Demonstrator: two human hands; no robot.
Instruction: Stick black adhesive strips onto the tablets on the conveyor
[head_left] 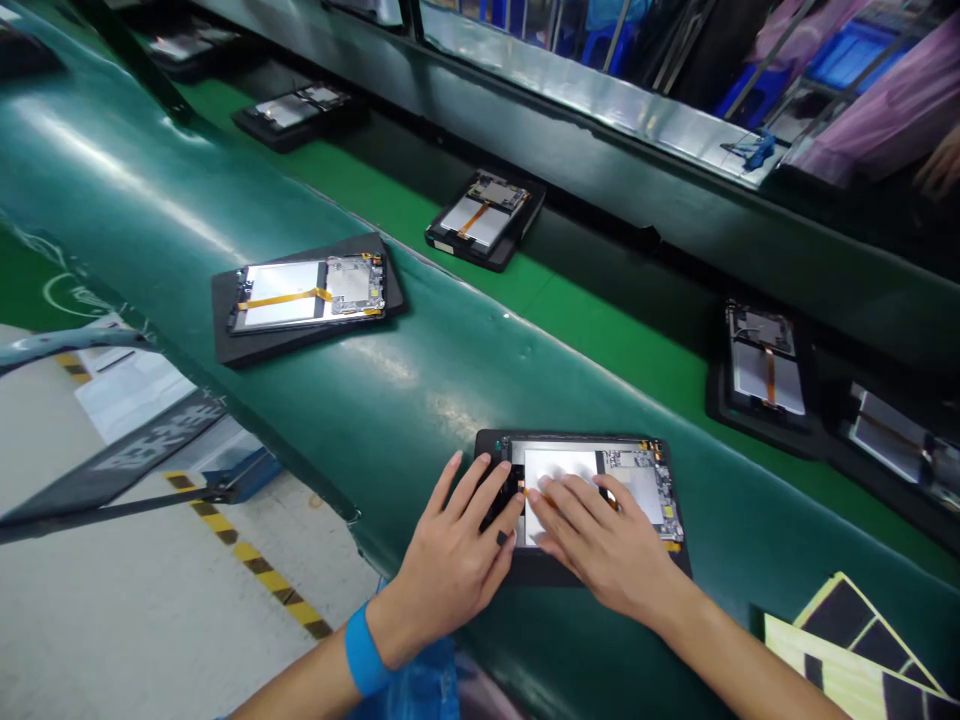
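No legible text anywhere, only blurred pale characters on the dark floor strip.

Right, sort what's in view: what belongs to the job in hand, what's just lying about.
In hand: open silver-backed tablet in its black tray, under the left hand and right hand.
Lying about: second open tablet on a black mat; open tablets on the green belt; yellow sheet of black pads.

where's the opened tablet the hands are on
Head view, bottom centre: the tablet lies on the dark green table under the left hand and right hand.
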